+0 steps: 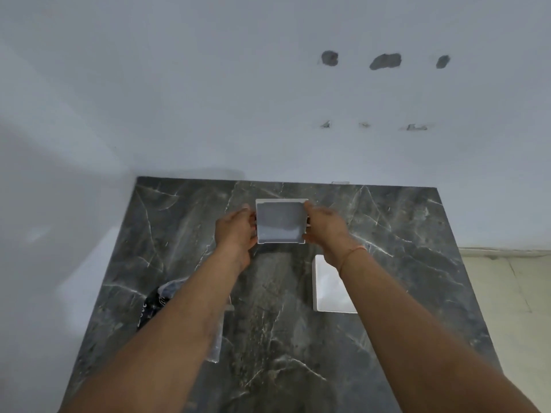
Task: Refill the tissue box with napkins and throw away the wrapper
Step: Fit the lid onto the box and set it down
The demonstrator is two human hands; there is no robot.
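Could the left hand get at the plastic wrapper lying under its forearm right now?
Probably not at once: both hands, left hand and right hand, grip the white box. Nothing covers the wrapper except the forearm, so freeing that hand should suffice.

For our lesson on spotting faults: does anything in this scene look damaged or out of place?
Yes. The white wall behind the marble table has three dark patches in a row, with smaller scuffs below, as if a fixture was removed. On the table nothing looks spilled.

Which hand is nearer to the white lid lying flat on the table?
Right. The right hand grips the open tissue box just above the lid; the left hand holds the box's far side.
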